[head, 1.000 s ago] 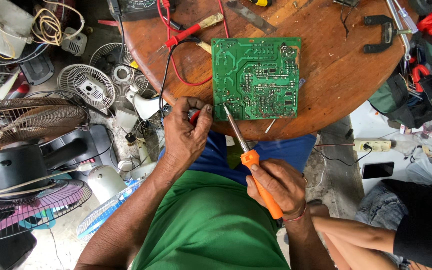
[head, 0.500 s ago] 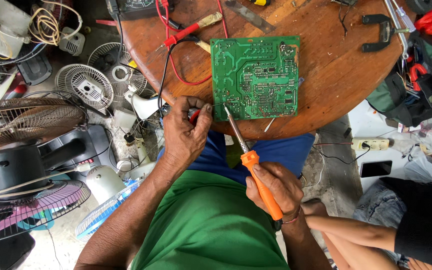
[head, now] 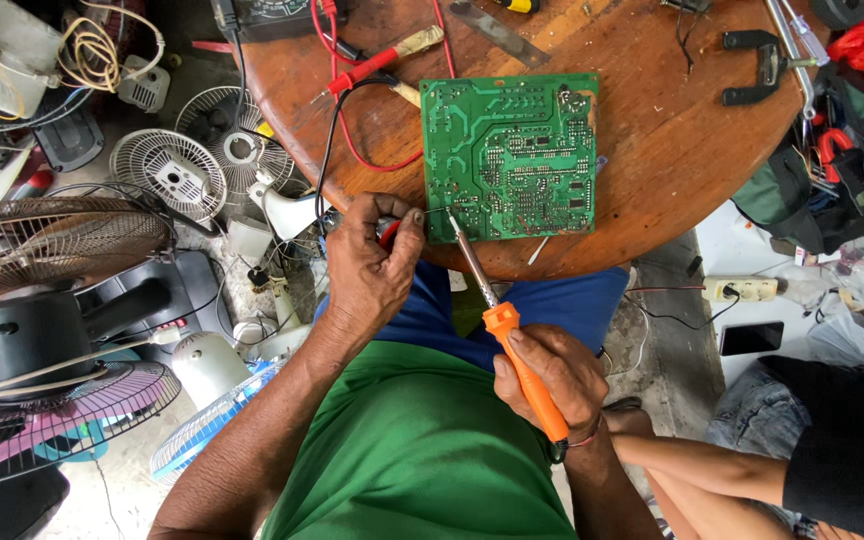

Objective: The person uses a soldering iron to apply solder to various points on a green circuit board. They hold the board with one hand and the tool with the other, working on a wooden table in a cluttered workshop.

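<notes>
Two hands at work. Right hand clamped on orange iron, tip at board near-left corner. Left hand pinched on red probe just left of board. Judged: soldering; next needs steady tip.

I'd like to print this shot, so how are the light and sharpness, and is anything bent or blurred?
Head view: soft, even daylight, with no hard shadows; a mild sheen on the round wooden table. The green circuit board, left hand and the orange-handled soldering iron in the right hand look sharp. The wide lens curves the edges, around the fans.
</notes>
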